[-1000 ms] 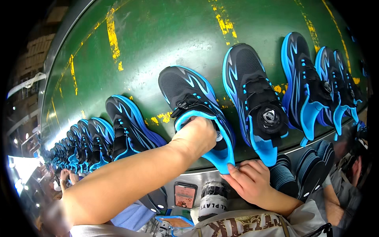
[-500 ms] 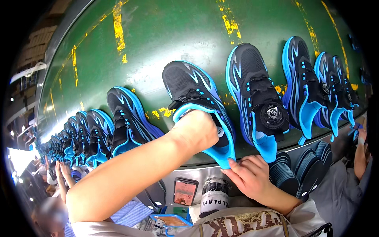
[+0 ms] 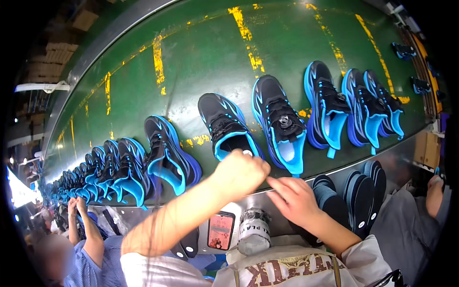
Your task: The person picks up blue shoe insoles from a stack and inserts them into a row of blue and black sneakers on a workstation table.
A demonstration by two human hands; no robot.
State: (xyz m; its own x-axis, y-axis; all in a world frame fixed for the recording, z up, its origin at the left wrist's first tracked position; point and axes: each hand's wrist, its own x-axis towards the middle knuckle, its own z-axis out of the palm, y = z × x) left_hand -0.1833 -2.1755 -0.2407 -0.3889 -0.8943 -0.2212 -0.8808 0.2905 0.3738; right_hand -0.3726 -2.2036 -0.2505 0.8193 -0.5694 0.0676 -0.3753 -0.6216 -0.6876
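Observation:
A black sneaker with bright blue trim (image 3: 217, 115) lies on the green belt in front of me, toe away, its heel hidden by my left hand. My left hand (image 3: 240, 173) is closed over that heel, knuckles up; what its fingers hold is out of sight. Close beside it, my right hand (image 3: 295, 198) has its thumb and fingers apart, holding nothing, its fingertips near the left fist. To the right stands a matching sneaker with a round lace dial (image 3: 272, 103), untouched. Another sneaker (image 3: 165, 138) sits to the left.
More sneakers (image 3: 126, 165) line the green belt (image 3: 191, 57) both ways. Black and blue insoles (image 3: 361, 203) stand along its near metal edge. Below my hands are a phone (image 3: 221, 232) and a white wrapped cylinder (image 3: 254, 234). A co-worker's hands (image 3: 77, 205) are at far left.
My left hand has come out of the sneaker's opening to its heel. My right hand has let go of the heel edge. The row of shoes sits lower and partly farther left in view.

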